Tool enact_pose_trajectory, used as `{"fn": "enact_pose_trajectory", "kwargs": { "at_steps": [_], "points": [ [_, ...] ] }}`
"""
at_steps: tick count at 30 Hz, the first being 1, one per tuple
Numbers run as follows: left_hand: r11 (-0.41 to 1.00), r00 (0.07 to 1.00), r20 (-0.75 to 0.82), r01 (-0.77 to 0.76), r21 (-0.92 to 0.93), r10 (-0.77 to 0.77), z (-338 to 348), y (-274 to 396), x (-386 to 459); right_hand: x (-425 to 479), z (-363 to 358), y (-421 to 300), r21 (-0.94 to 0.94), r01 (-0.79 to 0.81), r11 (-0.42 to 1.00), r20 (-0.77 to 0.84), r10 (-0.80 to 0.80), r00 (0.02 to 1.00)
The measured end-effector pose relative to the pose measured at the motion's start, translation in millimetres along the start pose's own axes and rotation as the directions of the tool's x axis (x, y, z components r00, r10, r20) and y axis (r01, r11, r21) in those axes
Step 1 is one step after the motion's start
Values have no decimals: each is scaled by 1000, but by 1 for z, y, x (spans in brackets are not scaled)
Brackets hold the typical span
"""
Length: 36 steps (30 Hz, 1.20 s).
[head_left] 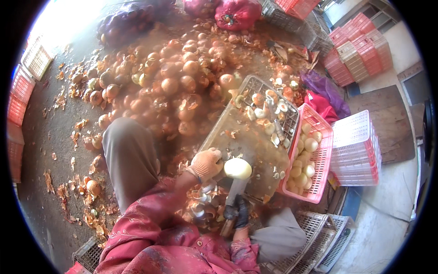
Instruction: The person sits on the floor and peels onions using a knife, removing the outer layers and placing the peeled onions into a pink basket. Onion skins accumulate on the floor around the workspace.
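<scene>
A peeled pale onion (237,168) lies at the near edge of a worn work board (253,144), touching the broad blade of a knife (236,190). My right hand (236,211), in a dark glove, grips the knife by its handle. Just left of the onion is my left hand (206,164) in an orange knitted glove, its fingers curled and no onion visible in them. Onion skins (202,202) lie below the board. On the board's far right part, a second knife (279,128) rests among onion pieces.
A pink plastic basket (325,164) of peeled onions stands right of the board. Unpeeled onions (171,85) are heaped on the floor ahead. White baskets (354,147) are stacked at right, with grey crates (304,236) near my right knee. Red mesh sacks (237,13) lie at the back.
</scene>
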<state>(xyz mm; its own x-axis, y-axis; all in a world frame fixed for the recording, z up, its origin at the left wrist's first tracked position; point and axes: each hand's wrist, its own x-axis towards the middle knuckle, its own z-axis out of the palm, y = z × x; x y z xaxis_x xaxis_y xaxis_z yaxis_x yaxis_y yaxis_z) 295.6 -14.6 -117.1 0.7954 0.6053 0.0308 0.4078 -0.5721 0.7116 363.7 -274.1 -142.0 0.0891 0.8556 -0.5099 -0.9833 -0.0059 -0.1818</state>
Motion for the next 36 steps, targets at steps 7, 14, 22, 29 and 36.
{"fn": "enact_pose_trajectory", "kwargs": {
  "at_steps": [7, 14, 22, 29, 36],
  "points": [
    [987, 997, 58, -52, 153, 44, 13, 8, -13, -9, 56, 30, 501, 129, 856, 176, -247, 953],
    [995, 994, 48, -97, 36, 96, 6, 2, -28, -32, 122, 19, 550, 294, 782, 169, -448, 878],
    [988, 974, -210, -105, -110, 80, -52, 29, -43, -55, 146, 18, 573, 380, 726, 172, -560, 810],
    [979, 921, -388, -93, -183, 15, -39, 21, -47, -83, 131, -18, 652, 369, 663, 201, -620, 759],
    [696, 853, -358, 7, -718, -378, -22, -19, -40, -113, 68, -195, -686, 603, 406, -346, -912, 220]
  ]
}}
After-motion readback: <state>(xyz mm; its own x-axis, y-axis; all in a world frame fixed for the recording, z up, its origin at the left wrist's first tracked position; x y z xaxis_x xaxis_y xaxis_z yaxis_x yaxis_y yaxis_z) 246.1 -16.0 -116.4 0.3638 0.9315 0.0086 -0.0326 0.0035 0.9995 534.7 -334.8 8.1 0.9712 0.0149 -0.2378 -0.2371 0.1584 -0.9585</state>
